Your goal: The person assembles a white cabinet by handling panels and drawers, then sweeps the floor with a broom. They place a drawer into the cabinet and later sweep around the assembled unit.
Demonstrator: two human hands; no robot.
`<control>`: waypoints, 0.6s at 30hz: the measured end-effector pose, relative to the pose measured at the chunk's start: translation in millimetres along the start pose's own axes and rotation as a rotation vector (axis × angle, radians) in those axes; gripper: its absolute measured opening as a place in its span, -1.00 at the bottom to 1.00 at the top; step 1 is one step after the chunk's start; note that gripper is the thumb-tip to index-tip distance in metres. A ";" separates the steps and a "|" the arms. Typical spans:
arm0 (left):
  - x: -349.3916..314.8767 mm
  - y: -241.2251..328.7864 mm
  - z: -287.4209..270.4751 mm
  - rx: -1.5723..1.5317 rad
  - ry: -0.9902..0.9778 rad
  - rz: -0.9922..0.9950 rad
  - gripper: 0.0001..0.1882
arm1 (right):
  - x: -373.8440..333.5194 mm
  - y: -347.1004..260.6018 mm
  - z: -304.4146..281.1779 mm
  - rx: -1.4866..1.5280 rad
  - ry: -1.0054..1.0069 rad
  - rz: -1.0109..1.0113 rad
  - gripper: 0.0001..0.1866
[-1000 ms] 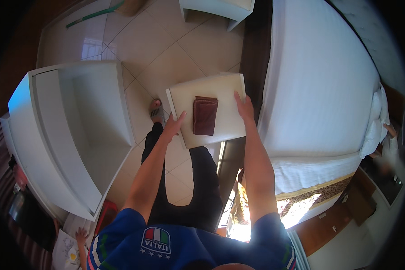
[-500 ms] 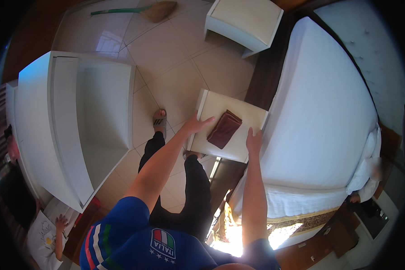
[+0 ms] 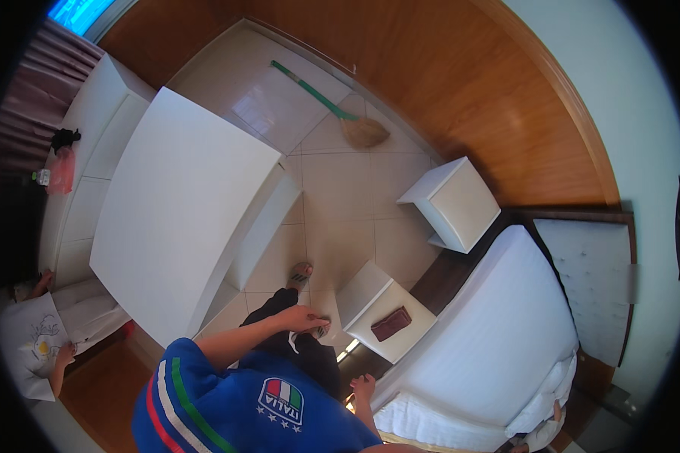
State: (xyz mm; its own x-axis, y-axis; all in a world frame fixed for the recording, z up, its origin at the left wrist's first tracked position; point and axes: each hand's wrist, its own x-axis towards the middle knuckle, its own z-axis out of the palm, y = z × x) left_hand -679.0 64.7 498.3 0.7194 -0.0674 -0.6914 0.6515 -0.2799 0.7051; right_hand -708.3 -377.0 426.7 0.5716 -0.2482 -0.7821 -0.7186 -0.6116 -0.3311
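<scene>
My left hand [image 3: 302, 318] is held over my dark trousers, fingers loosely bent and apart, nothing visible in them. Below its wrist shows a small white shape [image 3: 293, 343] that I cannot make out. Lower and to the right, my right hand [image 3: 363, 386] hovers near the bed's edge, fingers half curled and seemingly bare. Ahead of both hands, touching neither, stands a small white bedside table [image 3: 409, 344] with a pale top. On that top lies a folded dark red-brown cloth or leather piece [image 3: 391, 323].
A bed with a white sheet [image 3: 468, 340] runs along the right. Another white bedside table [image 3: 465, 204] stands farther off. A large white cabinet [image 3: 181, 211] fills the left. A green-handled broom [image 3: 363, 130] lies on the tiles. Other people are at the far left and lower right.
Both hands have come off the small table and drawn back toward my body. The folded red-brown piece stays on its top. My view has swung toward the wooden wall panel.
</scene>
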 end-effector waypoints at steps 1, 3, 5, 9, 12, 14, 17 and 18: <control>-19.2 8.5 -32.0 0.007 0.082 -0.002 -0.40 | -6.0 -24.1 -1.2 0.135 -0.068 0.061 -0.57; -36.7 20.6 -89.0 -0.017 0.277 0.036 -0.48 | -0.4 -77.5 -6.3 0.125 -0.095 0.045 -0.56; -61.6 60.3 -166.8 -0.143 0.454 0.017 -0.58 | 10.7 -133.5 3.9 0.117 -0.085 0.016 -0.57; -67.4 112.5 -266.1 -0.200 0.851 0.129 -0.64 | 38.5 -243.2 5.5 0.137 -0.075 -0.045 -0.58; -51.7 125.3 -316.9 -0.181 1.013 0.173 -0.68 | 94.7 -277.3 9.7 0.042 -0.151 -0.079 -0.60; -36.4 125.4 -342.2 -0.122 1.098 0.182 -0.68 | 106.2 -324.0 16.2 0.010 -0.198 -0.040 -0.55; -8.1 114.7 -378.6 -0.088 1.269 0.088 -0.67 | 146.3 -376.8 9.7 -0.262 -0.246 -0.296 -0.66; 1.6 110.4 -386.3 -0.087 1.326 0.038 -0.66 | 167.5 -389.1 14.1 -0.401 -0.242 -0.445 -0.69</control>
State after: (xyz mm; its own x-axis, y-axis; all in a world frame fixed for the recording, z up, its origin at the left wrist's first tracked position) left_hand -512.8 403.7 635.8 0.3939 0.9187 -0.0300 0.6032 -0.2337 0.7625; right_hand -338.6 -170.0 417.1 0.6413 0.2415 -0.7283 -0.2031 -0.8619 -0.4646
